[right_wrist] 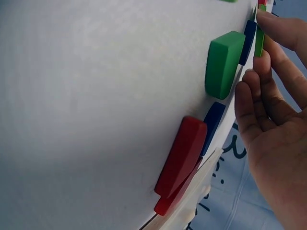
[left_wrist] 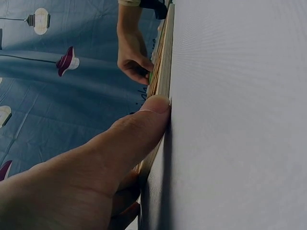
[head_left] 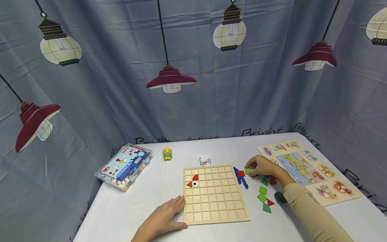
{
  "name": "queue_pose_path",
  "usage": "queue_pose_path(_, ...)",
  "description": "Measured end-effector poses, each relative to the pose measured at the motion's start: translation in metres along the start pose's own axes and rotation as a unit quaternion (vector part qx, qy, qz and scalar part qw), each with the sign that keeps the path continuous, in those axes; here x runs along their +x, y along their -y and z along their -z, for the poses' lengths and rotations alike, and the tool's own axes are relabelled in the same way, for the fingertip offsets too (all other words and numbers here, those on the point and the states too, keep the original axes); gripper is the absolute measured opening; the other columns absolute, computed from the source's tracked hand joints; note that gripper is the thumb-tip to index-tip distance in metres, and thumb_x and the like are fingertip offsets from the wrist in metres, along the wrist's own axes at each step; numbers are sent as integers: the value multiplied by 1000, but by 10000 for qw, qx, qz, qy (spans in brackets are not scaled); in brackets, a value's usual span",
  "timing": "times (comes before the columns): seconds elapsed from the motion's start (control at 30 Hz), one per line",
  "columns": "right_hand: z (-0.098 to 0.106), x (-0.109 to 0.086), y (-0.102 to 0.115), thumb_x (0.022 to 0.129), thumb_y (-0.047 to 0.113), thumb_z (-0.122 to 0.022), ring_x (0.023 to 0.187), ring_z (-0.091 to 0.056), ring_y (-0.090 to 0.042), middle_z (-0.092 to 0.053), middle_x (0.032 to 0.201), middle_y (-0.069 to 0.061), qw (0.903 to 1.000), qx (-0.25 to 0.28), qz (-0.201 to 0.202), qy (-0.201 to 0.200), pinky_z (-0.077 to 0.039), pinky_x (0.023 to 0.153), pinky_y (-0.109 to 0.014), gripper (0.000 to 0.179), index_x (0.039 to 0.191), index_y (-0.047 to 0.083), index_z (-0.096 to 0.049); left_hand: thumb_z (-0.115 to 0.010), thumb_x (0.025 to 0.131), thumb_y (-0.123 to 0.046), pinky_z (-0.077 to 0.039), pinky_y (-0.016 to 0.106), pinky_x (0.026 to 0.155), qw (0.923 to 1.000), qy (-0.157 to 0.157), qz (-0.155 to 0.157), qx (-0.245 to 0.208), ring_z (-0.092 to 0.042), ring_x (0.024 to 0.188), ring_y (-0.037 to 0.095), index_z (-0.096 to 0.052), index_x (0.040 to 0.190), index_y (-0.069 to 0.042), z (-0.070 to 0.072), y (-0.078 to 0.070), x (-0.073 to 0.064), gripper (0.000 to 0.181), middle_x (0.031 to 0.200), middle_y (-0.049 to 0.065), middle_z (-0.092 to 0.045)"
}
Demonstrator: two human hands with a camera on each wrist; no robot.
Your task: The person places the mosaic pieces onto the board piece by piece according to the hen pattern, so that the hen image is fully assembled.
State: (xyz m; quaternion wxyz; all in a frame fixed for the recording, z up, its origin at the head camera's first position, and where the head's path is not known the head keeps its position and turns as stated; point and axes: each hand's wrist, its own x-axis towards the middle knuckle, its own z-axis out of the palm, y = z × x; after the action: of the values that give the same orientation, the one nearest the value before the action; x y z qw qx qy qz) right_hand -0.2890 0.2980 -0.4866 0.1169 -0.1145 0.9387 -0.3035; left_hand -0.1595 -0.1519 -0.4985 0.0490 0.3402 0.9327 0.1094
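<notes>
Left hand (head_left: 164,216) splayed against board (head_left: 213,197), right hand (head_left: 263,166) pinching tile (head_left: 247,171)

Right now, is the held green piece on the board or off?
Off: the right fingers hold the green piece beyond the board's edge.

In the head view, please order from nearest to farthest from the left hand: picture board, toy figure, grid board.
1. Grid board, touched by the left hand.
2. Toy figure, beyond the hand.
3. Picture board, at the far right.

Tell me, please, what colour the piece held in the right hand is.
The piece is light green, seen best in the head view.
</notes>
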Motion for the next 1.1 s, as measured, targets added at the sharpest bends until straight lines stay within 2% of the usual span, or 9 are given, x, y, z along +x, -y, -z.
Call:
queue_pose_path(0.2,1,-2,3,71,14,-84,82,-56,-15,-70,92,-1,10000,19,-24,-39,-54,77,-28,28,97,9,-74,-63,82,-65,-42,43,111,10000,-17,35,-15,-45,139,25,-53,140,-6,-1,0,1,83,149,8,-48)
queue_pose_path(0.6,0,-7,13,71,18,-86,84,-56,-14,-70,96,-1,9997,-49,211,-135,-54,79,-28,28,96,12,-74,-64,82,-63,-42,43,112,10000,9,37,-83,-45,139,26,-53,140,-6,1,1,2,82,149,9,-48)
queue_pose_path(0.9,-1,-13,35,72,15,-84,92,-62,-15,-69,100,-1,9968,-79,784,-93,-56,82,-33,26,96,12,-75,-62,83,-66,-45,46,107,9998,-167,-95,-72,-49,135,29,-54,138,-5,-1,1,1,83,147,10,-51)
queue_pose_path(1.1,-10,-13,51,73,13,-82,91,-63,-15,-69,98,-1,9947,-47,1024,-40,-56,79,-29,24,96,11,-74,-62,82,-66,-43,45,110,9999,-10,46,-119,-46,138,27,-52,140,-6,-2,1,2,84,149,8,-48)
